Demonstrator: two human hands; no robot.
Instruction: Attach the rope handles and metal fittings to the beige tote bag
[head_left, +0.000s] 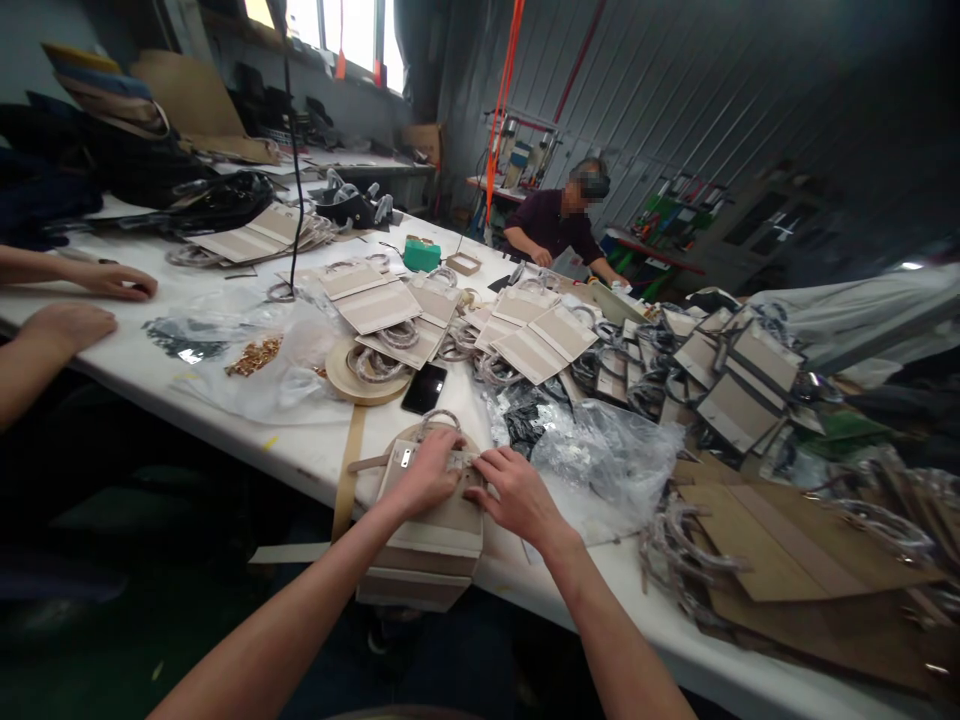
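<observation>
At the left end of the bench (pixel 300 440), a co-worker's two hands rest near the front edge. Next, set back from that edge, lies a clear plastic sheet carrying copper-coloured bits (pixel 255 356). A tape roll (pixel 339 375) follows; its strip runs down over the front edge. A phone (pixel 426 388) lies just beside the roll. At the middle of the front edge is the beige bag (pixel 439 520), its lower part overhanging. My left hand (pixel 427 475) bears on the bag's face, fingers bent; whether they pinch a part, I cannot tell. My right hand (pixel 517 495) meets its right side, thumb and forefinger apart at the tips; any small part there is indistinct. Farther right: a plastic bag (pixel 607 450), then brown panels (pixel 795 540) along the front edge.
</observation>
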